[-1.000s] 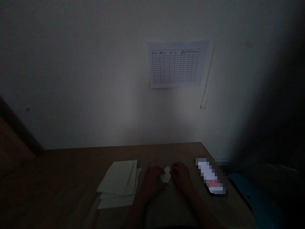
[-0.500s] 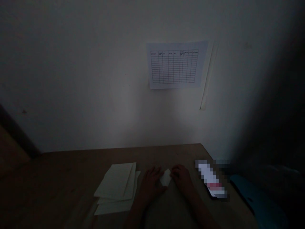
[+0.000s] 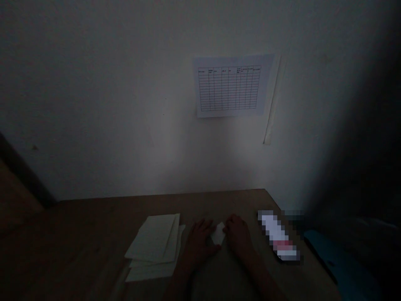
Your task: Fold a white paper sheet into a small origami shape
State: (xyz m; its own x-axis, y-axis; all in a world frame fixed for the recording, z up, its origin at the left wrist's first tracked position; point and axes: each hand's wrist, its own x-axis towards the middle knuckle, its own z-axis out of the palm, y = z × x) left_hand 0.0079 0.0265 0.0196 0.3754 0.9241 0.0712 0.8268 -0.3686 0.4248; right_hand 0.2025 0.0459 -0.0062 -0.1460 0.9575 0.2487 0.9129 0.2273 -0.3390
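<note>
A small folded piece of white paper (image 3: 218, 234) lies on the wooden table between my two hands. My left hand (image 3: 199, 240) rests at its left side, forefinger by the left edge and thumb at the lower corner, holding it against the table. On the other side, my right hand (image 3: 238, 234) has its fingers bent and closed on the paper's upper right edge. Dim light hides the finer folds and the exact fingertip contact. Left of my left hand sits a loose stack of pale paper sheets (image 3: 153, 240).
A phone (image 3: 278, 236), its lit screen pixelated, lies on the table (image 3: 78, 242) near the right edge. Past that edge is a blue-green object (image 3: 338, 263). A printed table sheet (image 3: 232, 88) hangs on the wall behind.
My right hand's fingers have shifted slightly and curl a little more at the paper's edge. The left hand and the paper stay nearly in place.
</note>
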